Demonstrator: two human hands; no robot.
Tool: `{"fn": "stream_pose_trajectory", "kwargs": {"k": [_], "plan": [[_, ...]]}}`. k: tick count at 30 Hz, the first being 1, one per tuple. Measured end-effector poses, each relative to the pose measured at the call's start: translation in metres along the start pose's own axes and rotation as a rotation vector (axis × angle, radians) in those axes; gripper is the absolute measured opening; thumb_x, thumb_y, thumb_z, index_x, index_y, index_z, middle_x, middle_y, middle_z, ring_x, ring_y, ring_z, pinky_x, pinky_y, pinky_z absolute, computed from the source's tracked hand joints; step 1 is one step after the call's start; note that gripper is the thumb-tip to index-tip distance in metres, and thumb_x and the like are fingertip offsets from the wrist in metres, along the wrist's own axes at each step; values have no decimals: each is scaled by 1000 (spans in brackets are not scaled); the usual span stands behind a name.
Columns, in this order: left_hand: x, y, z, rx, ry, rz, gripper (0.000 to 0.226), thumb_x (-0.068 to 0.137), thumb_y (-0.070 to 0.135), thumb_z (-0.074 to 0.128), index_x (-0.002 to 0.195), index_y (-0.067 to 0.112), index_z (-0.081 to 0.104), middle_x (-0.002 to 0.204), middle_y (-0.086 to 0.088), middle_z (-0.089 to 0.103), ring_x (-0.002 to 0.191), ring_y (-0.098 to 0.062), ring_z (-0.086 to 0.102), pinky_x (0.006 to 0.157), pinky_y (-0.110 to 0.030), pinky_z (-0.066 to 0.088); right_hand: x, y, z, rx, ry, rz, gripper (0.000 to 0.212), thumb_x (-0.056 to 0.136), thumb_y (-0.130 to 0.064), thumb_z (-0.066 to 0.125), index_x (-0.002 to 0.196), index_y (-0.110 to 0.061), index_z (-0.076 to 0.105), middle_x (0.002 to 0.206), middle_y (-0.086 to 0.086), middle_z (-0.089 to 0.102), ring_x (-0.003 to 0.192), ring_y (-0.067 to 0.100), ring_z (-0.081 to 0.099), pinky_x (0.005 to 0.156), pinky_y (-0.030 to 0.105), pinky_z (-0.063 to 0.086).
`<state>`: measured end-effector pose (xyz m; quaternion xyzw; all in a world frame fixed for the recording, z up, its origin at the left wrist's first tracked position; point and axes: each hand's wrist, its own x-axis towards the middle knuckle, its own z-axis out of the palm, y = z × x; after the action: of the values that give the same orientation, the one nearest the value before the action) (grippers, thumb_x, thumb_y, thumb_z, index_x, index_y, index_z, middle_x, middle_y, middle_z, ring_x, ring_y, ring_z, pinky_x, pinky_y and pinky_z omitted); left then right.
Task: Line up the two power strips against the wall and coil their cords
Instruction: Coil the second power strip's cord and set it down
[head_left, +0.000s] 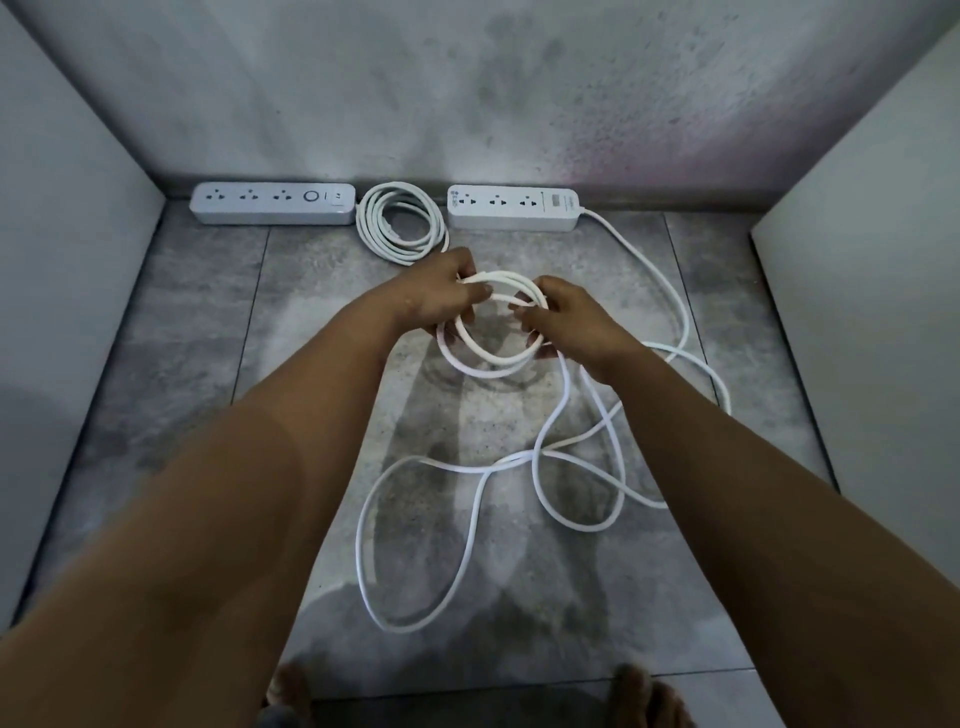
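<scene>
A: Which step is the person on?

B: The second cord, by the look of it. The left strip (272, 210) lies along the wall (467, 78), with its coil (400, 223) finished just beside its right end. The left hand (441, 296) grips one side of a few small loops (488, 359) held over the floor (182, 364). The right hand (566, 322) pinches the other side, fingers curled round the cord.

A: And the rest of that cord?

B: Much of it sprawls as slack (359, 545) on the floor in crossing bends, running out to the right strip (513, 208). This cord looks roughly half wound.

A: So the next move?

B: Likely one hand keeps the loops together while the other draws in slack and lays on another turn. The crossings near the middle could snag, so the slack wants gentle feeding.

A: How do the strips lie?

B: Both run left to right, long axes parallel to the wall, backs against it or very nearly, sockets up. Each has its cord end pointing right. They sit in one line, apart, with the coil between them.
</scene>
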<state>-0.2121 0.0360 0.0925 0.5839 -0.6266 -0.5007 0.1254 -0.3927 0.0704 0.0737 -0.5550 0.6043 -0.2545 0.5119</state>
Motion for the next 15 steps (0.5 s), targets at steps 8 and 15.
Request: {"fn": "stream_pose_trajectory", "kwargs": {"k": [8, 15], "plan": [[-1, -10, -15, -51, -125, -57, 37, 92, 56, 54, 90, 19, 55, 84, 1, 71, 75, -14, 63, 72, -32, 54, 2, 6, 7, -399, 182, -169, 17, 96, -26, 57, 93, -9, 58, 74, 3, 56, 67, 23, 57, 65, 37, 51], [-5, -19, -17, -67, -208, -115, 41, 102, 47, 38, 116, 11, 50, 94, -20, 63, 78, -27, 59, 79, -44, 56, 4, 4, 3, -368, 209, -184, 16, 94, -25, 61, 91, -9, 63, 72, 2, 57, 67, 22, 57, 71, 39, 49]]}}
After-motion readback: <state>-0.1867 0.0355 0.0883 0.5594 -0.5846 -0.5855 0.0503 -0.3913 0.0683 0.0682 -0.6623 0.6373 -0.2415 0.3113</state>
